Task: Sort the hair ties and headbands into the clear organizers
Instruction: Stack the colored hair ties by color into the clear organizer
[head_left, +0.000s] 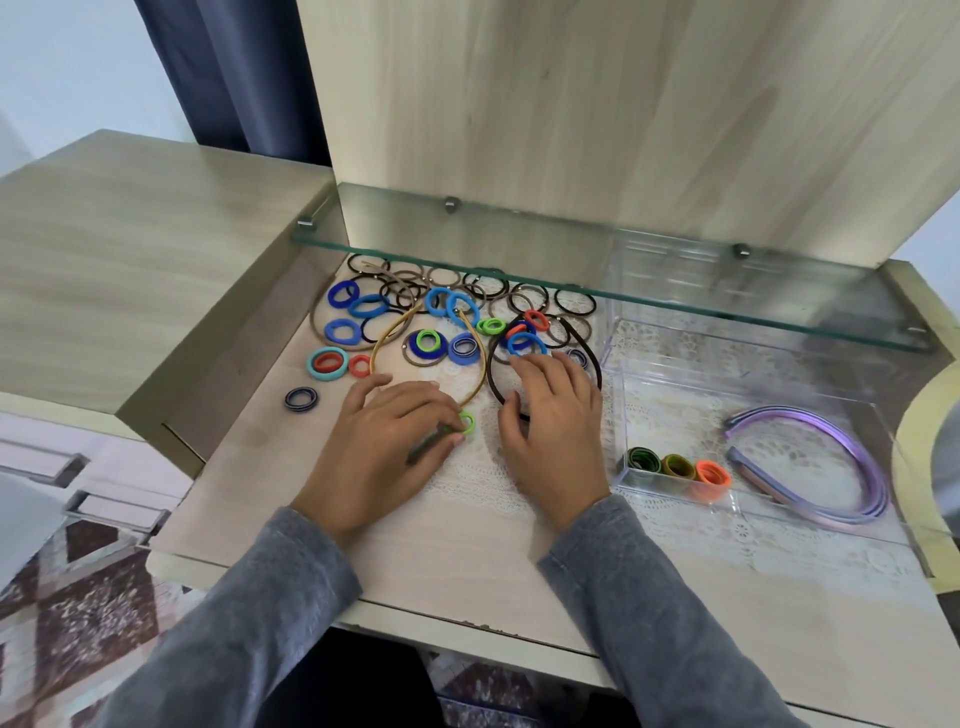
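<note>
**Left hand pinches a green tie; right hand lies flat on a dark headband**

Head view: the left hand (384, 447) has its fingers curled inward, and its fingertips pinch a small green hair tie (467, 423) against the tabletop. Something dark and blurred lies under the same fingers; what it is cannot be made out. A gold headband (383, 340) arches away just beyond the knuckles, with one end running in beside the pinched tie. Out to the left of this hand, well apart, lies a single navy striped tie (300, 399).

The right hand (553, 431) is just to the right of the left. It lies loose with its fingers spread, gripping nothing. It rests over a dark brown headband (492, 382) that loops around it, and its fingertips reach a blue tie (524, 343). Beyond both hands the loose hair ties (457, 306) are spread in a pile, partly under a glass shelf (519, 228).

To the right of the right hand stands a clear organizer (675, 410). Its near corner compartment holds a green tie (644, 460), an olive tie (678, 466) and an orange tie (712, 479) side by side. Purple headbands (878, 483) lie in the larger part, farther right.
</note>
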